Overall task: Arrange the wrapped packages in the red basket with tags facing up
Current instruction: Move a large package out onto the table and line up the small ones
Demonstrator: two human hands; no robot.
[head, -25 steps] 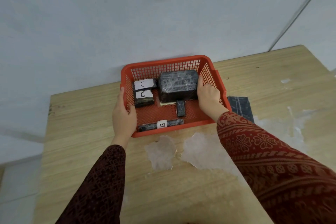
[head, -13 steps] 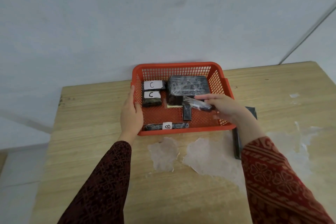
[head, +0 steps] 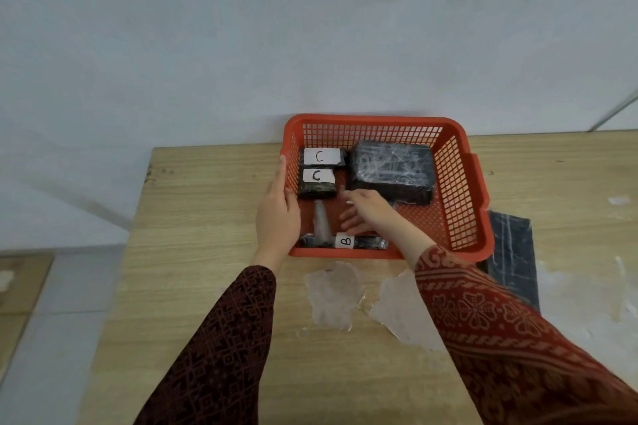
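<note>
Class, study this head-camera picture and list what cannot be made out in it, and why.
- Large wrapped package, head view: no tag shows on top; whether it has one cannot be told.
- Small package left of the right hand: motion-blurred, tag unreadable.
- Right hand: blurred, so its grip is unclear.
- Dark flat sheet: partly hidden behind the red basket.

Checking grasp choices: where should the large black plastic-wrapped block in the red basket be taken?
Take the large black plastic-wrapped block across its left and right faces, from above. It lies flat near the red mesh basket's far wall, so the top is open; no tag shows.
</note>
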